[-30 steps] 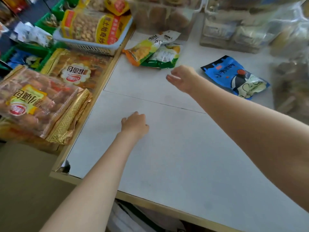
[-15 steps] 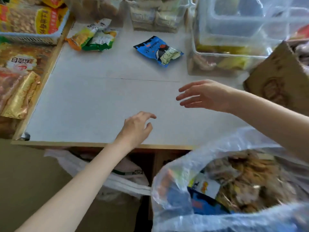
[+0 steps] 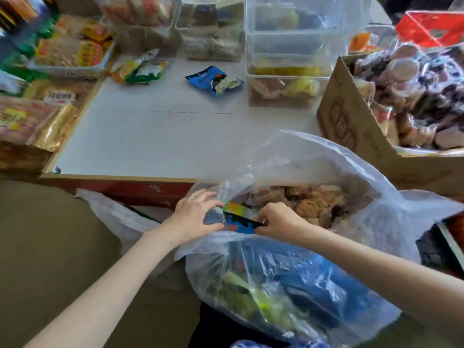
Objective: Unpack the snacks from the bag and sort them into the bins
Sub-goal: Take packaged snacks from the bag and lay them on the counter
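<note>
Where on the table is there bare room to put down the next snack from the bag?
The widest bare patch is the table's middle, bordered by the blue packet behind, the cardboard box to the right and the bag in front. A narrower gap lies between the blue packet and the yellow-green packets. The back row of bins is crowded.

Soft bright daylight, washed-out tabletop, motion-blurred edges, wide-angle bowing.
</note>
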